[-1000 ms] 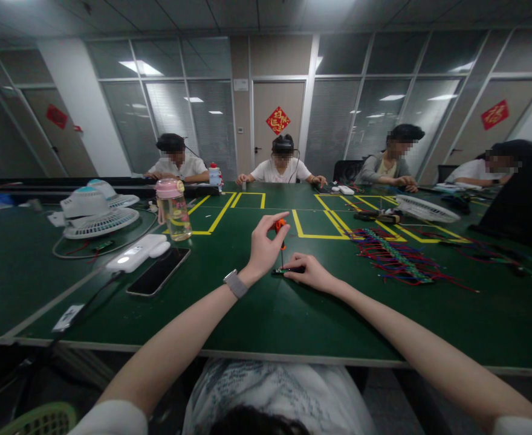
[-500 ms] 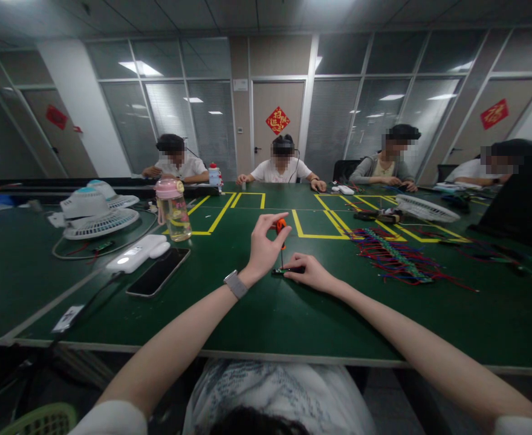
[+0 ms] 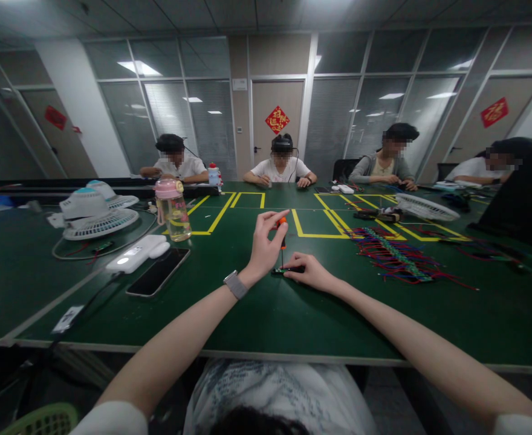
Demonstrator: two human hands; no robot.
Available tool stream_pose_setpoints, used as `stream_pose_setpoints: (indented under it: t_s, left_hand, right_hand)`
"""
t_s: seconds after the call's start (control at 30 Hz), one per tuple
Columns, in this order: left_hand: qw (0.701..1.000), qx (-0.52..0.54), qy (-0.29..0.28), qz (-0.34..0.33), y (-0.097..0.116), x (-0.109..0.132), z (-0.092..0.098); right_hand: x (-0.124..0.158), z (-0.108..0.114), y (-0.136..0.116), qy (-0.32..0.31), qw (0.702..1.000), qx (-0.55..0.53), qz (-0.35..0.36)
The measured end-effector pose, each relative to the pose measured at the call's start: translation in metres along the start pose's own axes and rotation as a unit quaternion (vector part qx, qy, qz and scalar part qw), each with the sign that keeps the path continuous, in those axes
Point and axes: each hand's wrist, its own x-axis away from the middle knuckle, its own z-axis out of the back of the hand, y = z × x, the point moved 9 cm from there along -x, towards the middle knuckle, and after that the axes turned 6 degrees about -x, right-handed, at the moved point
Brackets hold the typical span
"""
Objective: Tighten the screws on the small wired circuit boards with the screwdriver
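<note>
My left hand (image 3: 266, 241) is closed around the orange and black handle of a screwdriver (image 3: 283, 241), which stands upright with its thin shaft pointing down. Its tip meets a small green circuit board (image 3: 278, 272) lying on the green table (image 3: 257, 326). From the right, my right hand (image 3: 310, 272) pinches a dark part at the board's right end and keeps it against the table. The fingers hide much of that part, so its kind cannot be made out.
Right of my hands lies a row of small boards with red and blue wires (image 3: 397, 257). On the left are a phone (image 3: 158, 273), a white power bank (image 3: 136, 254), a pink-lidded bottle (image 3: 173, 211) and fans (image 3: 96, 217). Several people sit across the table.
The fingers of my left hand have shifted slightly on the screwdriver handle, now showing more of its black lower part. My right hand and the board stay put. The person opposite has moved their hands.
</note>
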Motion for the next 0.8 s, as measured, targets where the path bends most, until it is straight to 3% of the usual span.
stream_pose_setpoints:
  t_s: [0.13, 0.33, 0.57, 0.8]
  left_hand:
    - [0.997, 0.072, -0.032, 0.023, -0.005, 0.0, -0.007]
    - [0.999, -0.026, 0.018, -0.008, 0.001, 0.0, 0.004]
    - [0.996, 0.077, -0.015, 0.03, -0.009, 0.0, -0.004]
    - [1.0, 0.001, 0.018, -0.006, 0.001, -0.001, 0.004]
  right_hand:
    - [0.0, 0.0, -0.001, -0.002, 1.0, -0.001, 0.0]
    - [0.0, 0.0, -0.001, 0.001, 1.0, 0.005, 0.005]
    - [0.0, 0.0, -0.001, 0.001, 1.0, 0.001, 0.008]
    - [0.0, 0.001, -0.002, 0.017, 1.0, 0.023, 0.006]
